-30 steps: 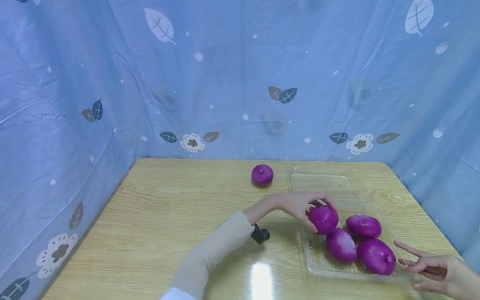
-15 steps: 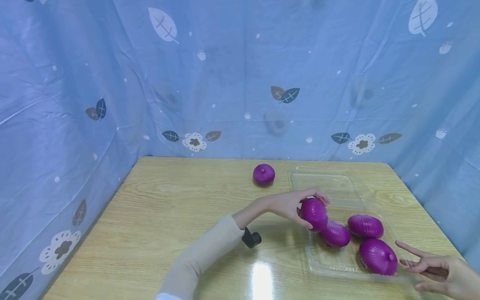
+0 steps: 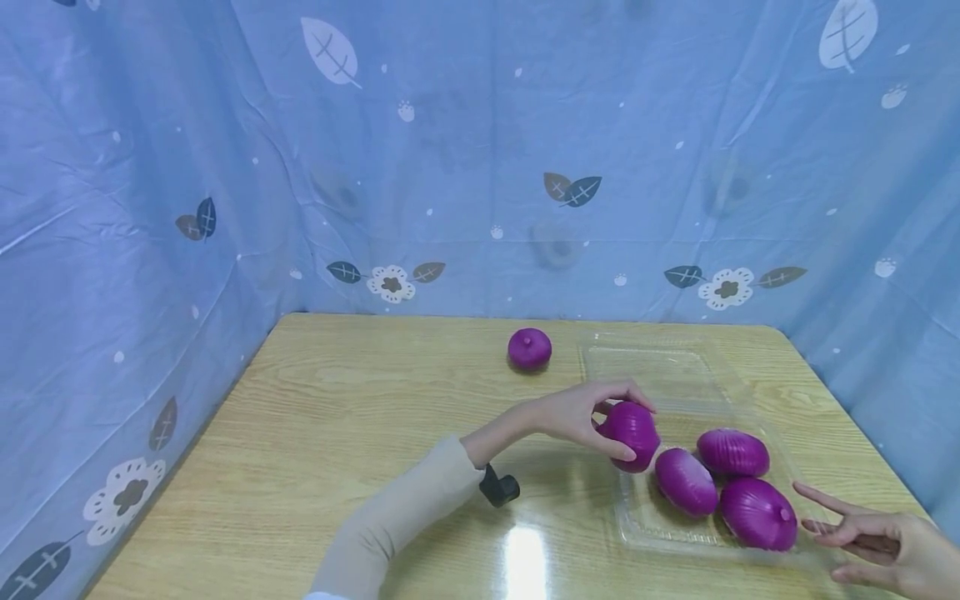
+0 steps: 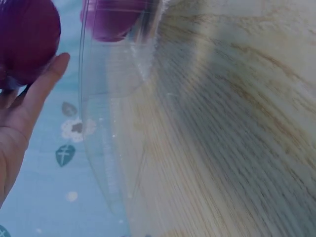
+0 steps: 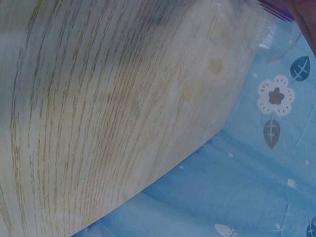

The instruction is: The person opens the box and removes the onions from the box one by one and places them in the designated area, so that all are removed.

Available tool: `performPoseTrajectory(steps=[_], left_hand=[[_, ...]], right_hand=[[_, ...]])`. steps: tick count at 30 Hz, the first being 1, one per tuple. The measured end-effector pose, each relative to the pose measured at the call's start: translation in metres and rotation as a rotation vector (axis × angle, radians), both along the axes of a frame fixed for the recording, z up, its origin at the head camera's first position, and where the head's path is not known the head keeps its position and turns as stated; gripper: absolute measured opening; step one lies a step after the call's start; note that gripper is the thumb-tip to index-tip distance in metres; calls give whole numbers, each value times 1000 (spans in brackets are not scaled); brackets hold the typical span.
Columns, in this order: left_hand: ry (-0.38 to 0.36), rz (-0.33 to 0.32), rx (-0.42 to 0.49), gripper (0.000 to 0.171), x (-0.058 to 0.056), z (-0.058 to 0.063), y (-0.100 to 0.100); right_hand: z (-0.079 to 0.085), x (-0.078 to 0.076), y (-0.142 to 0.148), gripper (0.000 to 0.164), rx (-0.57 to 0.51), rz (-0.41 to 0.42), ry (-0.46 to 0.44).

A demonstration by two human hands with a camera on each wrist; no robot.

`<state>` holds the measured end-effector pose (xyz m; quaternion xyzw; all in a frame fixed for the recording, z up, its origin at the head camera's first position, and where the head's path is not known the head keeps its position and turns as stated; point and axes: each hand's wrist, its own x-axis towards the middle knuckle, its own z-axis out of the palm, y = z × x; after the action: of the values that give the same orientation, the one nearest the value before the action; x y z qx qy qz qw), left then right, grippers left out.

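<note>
While the left hand (image 3: 581, 414) curls round a round, shiny purple onion (image 3: 634, 435), it has that onion up at the left side of the open, clear plastic box (image 3: 667, 543). From far away I see the thumb on the near side of the held onion and the fingers over its top. I can't tell if the onion touches the box wall.

I count three more onions in the box. The smooth, egg-shaped purple onion (image 3: 686, 483) lies near the middle of the box, nearest the held one. The wide, ribbed purple onion (image 3: 732, 452) lies at the right side of the box. The big purple onion with a little knob (image 3: 759, 515) sits in the box's near right corner.

Just beside the right side of the box, I see the right hand (image 3: 873, 540), with its fingers spread. I can't tell if they touch the box. Both hands are well apart, with the box between them.

Behind the box lies a flat, clear plastic lid (image 3: 648, 364). One small, round purple onion (image 3: 529, 350) sits alone, behind the box and to its left. Under the box is a pale wooden table (image 3: 360, 400).
</note>
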<state>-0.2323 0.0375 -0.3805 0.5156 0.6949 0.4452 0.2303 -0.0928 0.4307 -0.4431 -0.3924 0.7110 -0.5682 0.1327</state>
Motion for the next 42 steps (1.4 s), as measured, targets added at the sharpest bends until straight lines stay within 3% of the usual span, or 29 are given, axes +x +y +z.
performPoseTrajectory(steps=[7,11,14,22,27,30,34,38,42], left_hand=[[216,-3,-120,68,4,6,1],[348,-5,-174,60,7,12,2],[402,-25,-180,54,8,14,4],[428,-10,-166,56,10,12,5],[459,62,-217,68,11,14,6],[499,98,-237,63,12,13,5],[473,90,-179,54,11,9,4],[353,80,-81,50,10,4,6],[226,146,-39,59,11,5,10]], right_hand=[[0,1,0,45,10,-3,2],[0,2,0,46,8,-8,7],[0,3,1,46,9,-15,15],[1,3,2,48,4,7,5],[2,3,-1,50,5,2,18],[2,3,-4,50,17,-17,53],[3,2,-6,49,3,-17,79],[3,2,-6,49,-10,-14,66],[2,3,-5,49,-7,-24,53]])
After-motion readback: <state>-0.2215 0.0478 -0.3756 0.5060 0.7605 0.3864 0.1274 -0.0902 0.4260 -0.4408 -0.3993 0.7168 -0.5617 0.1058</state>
